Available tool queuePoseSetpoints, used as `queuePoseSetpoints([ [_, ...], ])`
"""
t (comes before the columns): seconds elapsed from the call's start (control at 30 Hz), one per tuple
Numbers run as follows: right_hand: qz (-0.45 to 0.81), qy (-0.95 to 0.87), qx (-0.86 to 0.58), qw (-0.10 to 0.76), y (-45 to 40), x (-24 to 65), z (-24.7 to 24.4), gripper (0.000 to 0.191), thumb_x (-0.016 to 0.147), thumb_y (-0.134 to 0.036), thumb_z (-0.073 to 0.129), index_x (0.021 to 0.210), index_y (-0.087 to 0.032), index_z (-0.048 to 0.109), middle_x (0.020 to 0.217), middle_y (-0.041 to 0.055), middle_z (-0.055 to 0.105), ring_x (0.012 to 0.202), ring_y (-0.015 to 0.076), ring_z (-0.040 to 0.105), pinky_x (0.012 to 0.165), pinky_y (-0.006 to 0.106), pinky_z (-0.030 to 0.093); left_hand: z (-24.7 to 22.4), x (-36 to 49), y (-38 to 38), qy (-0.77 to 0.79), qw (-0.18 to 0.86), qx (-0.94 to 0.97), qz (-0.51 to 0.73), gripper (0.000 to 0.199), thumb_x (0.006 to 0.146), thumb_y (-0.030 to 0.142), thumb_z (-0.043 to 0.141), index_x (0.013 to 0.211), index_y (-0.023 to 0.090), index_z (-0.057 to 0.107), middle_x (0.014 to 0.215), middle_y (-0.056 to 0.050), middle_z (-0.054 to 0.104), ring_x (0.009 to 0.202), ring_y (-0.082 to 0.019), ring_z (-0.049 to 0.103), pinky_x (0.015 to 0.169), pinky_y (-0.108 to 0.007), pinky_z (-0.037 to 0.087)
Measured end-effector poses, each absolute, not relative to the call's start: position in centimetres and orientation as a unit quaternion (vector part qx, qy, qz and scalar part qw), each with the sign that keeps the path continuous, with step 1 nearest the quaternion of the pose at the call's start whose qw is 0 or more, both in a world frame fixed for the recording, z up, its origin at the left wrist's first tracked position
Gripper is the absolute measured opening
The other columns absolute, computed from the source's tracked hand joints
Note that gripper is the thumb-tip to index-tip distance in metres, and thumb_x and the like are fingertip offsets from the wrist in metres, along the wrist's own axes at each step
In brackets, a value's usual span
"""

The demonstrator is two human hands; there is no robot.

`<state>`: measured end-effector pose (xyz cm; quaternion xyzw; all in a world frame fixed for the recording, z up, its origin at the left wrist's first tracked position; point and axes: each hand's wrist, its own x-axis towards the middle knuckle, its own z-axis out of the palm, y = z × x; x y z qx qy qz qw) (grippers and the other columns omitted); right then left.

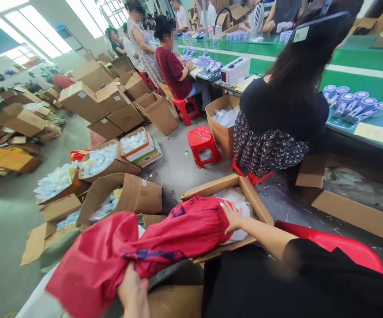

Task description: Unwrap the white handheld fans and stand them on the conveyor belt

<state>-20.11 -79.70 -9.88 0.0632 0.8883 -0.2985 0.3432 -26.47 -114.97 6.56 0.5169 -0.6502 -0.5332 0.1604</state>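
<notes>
A long red sack [185, 225] with dark blue print lies stretched across the lower middle of the view. My left hand [133, 285] is closed around its bunched, twisted middle, and a loose fold hangs to the left. At the sack's far right end my right hand [233, 217] lies flat with fingers spread, pressing on the fabric. That end rests over a cardboard box [259, 205] holding clear plastic bags [239, 198]. What fills the sack is hidden.
Open cartons [141, 194] with light-blue wrapped pieces stand left. A red stool [204, 145] is ahead. A seated person [280, 106] in black works at the green conveyor [353, 57], near purple-white devices [360, 104]. A carton with plastic bags [353, 212] sits right.
</notes>
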Motion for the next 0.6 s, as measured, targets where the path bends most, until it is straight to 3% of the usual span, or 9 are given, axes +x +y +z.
queuePoseSetpoints([
  [0.1, -0.279, 0.882, 0.089, 0.370, -82.1, -19.9, -13.0, 0.141, 0.040, -0.053, 0.078, 0.143, -0.027, -0.015, 0.150, 0.0085, -0.021, 0.131, 0.0451, -0.022, 0.091, 0.077, 0.010, 5.6, -25.7, -115.1, -0.660, 0.138, 0.560, -0.480, 0.034, 0.062, 0.023, 0.072, 0.093, 0.016, 0.060, 0.119, -0.011, 0.060, 0.114, -0.028, 0.054, 0.096, -0.039, 0.044],
  [0.2, -0.296, 0.889, 0.072, 0.341, -84.5, -19.8, -14.6, 0.134, 0.044, -0.047, 0.076, 0.144, -0.024, -0.009, 0.150, 0.0094, -0.019, 0.132, 0.0444, -0.021, 0.093, 0.076, 0.009, 4.6, -25.0, -108.3, -0.588, -0.079, 0.482, -0.645, 0.015, 0.075, 0.017, 0.059, 0.089, 0.015, 0.063, 0.095, -0.010, 0.069, 0.102, -0.025, 0.062, 0.092, -0.038, 0.048],
  [0.3, -0.329, 0.905, 0.066, 0.262, -85.3, -20.2, -14.3, 0.103, 0.060, -0.041, 0.067, 0.145, -0.020, 0.013, 0.152, 0.0121, -0.010, 0.134, 0.0408, -0.016, 0.098, 0.071, 0.006, 4.5, -25.1, -102.9, -0.487, -0.214, 0.453, -0.715, 0.017, 0.080, 0.013, 0.052, 0.092, 0.011, 0.063, 0.080, -0.010, 0.071, 0.083, -0.022, 0.068, 0.088, -0.039, 0.050],
  [0.37, -0.387, 0.906, 0.058, 0.162, -84.8, -20.7, -13.3, 0.065, 0.068, -0.031, 0.058, 0.131, -0.022, 0.045, 0.150, 0.0120, 0.018, 0.137, 0.0379, 0.002, 0.100, 0.068, 0.011, 5.0, -26.1, -103.2, -0.455, -0.221, 0.478, -0.718, 0.021, 0.084, 0.016, 0.047, 0.096, 0.011, 0.064, 0.075, -0.008, 0.071, 0.074, -0.020, 0.069, 0.085, -0.039, 0.052],
  [0.43, -0.446, 0.892, 0.048, 0.056, -83.5, -21.2, -11.8, 0.036, 0.071, -0.021, 0.050, 0.105, -0.024, 0.063, 0.132, 0.0096, 0.050, 0.131, 0.0324, 0.031, 0.100, 0.063, 0.022, 5.4, -27.8, -106.0, -0.460, -0.166, 0.488, -0.723, 0.027, 0.087, 0.018, 0.041, 0.101, 0.013, 0.064, 0.071, -0.005, 0.071, 0.069, -0.017, 0.068, 0.082, -0.036, 0.053],
  [0.5, -0.469, 0.882, 0.051, -0.004, -82.0, -21.5, -10.0, 0.031, 0.071, -0.015, 0.045, 0.094, -0.022, 0.064, 0.115, 0.0079, 0.062, 0.118, 0.0258, 0.049, 0.100, 0.055, 0.031, 5.5, -29.4, -109.1, -0.483, -0.109, 0.482, -0.723, 0.029, 0.088, 0.018, 0.039, 0.105, 0.015, 0.063, 0.069, -0.003, 0.070, 0.066, -0.015, 0.068, 0.080, -0.032, 0.053],
  [0.6, -0.449, 0.888, 0.063, -0.072, -79.9, -21.1, -6.7, 0.033, 0.071, -0.013, 0.045, 0.098, -0.021, 0.062, 0.107, 0.0078, 0.065, 0.107, 0.0219, 0.057, 0.100, 0.050, 0.034, 4.9, -30.9, -111.8, -0.508, -0.117, 0.488, -0.700, 0.029, 0.086, 0.014, 0.042, 0.108, 0.012, 0.062, 0.065, -0.003, 0.068, 0.061, -0.015, 0.066, 0.079, -0.031, 0.053],
])
